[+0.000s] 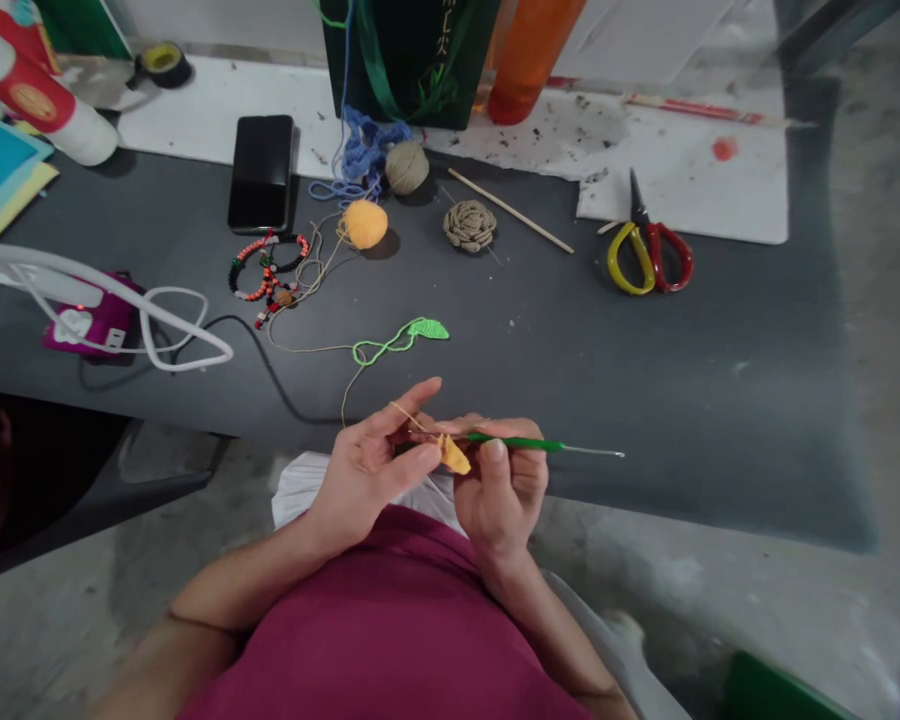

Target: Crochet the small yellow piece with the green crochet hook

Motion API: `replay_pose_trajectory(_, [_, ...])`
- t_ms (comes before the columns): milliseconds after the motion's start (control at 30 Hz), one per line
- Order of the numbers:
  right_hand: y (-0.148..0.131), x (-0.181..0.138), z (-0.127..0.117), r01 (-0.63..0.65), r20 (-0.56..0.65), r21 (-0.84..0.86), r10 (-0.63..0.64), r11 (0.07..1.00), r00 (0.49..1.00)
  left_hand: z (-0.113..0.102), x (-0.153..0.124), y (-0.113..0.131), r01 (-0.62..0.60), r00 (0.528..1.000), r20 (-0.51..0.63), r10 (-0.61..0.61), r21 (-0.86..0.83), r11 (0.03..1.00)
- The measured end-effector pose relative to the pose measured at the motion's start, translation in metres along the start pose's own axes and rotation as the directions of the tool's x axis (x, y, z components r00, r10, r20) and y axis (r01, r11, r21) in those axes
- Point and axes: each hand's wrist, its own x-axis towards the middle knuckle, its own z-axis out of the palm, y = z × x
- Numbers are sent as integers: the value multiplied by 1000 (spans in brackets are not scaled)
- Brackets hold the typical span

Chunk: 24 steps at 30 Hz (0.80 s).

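Observation:
Just over the table's near edge, my left hand [379, 455] pinches a small yellow crochet piece [456, 456] between thumb and fingers. Its index finger is raised with a thin strand of yarn over it. My right hand [506, 485] grips a green-handled crochet hook [521, 442], whose left tip meets the yellow piece. The hook's other metal end sticks out to the right. A beige strand runs from the hands up the table. Beyond them lies a green crocheted leaf [427, 329] with a loose tail, and farther back a yellow yarn ball [365, 224].
Red-and-yellow-handled scissors [650, 255] lie at the right, near a thin wooden stick [510, 210] and a coiled beige crochet flower [470, 226]. A phone [261, 174], beaded bracelets [266, 268] and a purple charger [94, 325] with white cables occupy the left. An orange bottle [529, 60] stands behind.

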Motion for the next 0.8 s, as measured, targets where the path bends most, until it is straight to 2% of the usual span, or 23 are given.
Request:
replay_pose_trajectory(100, [-3, 1, -4, 70, 70, -87, -64, 994, 996, 0, 2, 0, 17, 999, -35, -18, -32, 999])
replay_pose_trajectory(167, [-3, 3, -8, 203, 125, -185, -182, 961, 975, 1, 3, 0, 38, 997, -70, -42, -49, 998])
replay_pose_trajectory(233, [-2, 4, -12, 393, 233, -310, -332, 865, 914, 2, 3, 0, 49, 994, -91, -54, -65, 997])
replay_pose_trajectory(300, [1, 4, -15, 562, 332, -427, -455, 708, 826, 4, 3, 1, 48, 992, -109, -58, -88, 995])
replay_pose_trajectory(367, [4, 4, -17, 637, 349, -494, -536, 592, 769, 6, 3, 2, 62, 990, -120, -76, -116, 991])
replay_pose_trajectory(400, [6, 3, -16, 628, 320, -507, -547, 590, 773, 6, 3, 2, 75, 989, -118, -90, -129, 989])
replay_pose_trajectory(433, [7, 3, -16, 592, 275, -504, -533, 629, 800, 6, 4, 3, 89, 988, -110, -105, -140, 986])
replay_pose_trajectory(533, [9, 0, -11, 395, 120, -390, -379, 832, 917, 7, 5, 5, 131, 986, -76, -146, -171, 977])
replay_pose_trajectory(600, [9, -1, -8, 271, 42, -279, -270, 921, 962, 7, 6, 6, 163, 982, -67, -179, -194, 967])
replay_pose_trajectory(700, [9, -2, -4, 182, -42, -184, -193, 966, 980, 7, 6, 8, 205, 972, -70, -224, -208, 956])
replay_pose_trajectory(800, [8, -5, -6, 141, -83, -199, -160, 970, 984, 7, 5, 10, 217, 970, -62, -235, -210, 953])
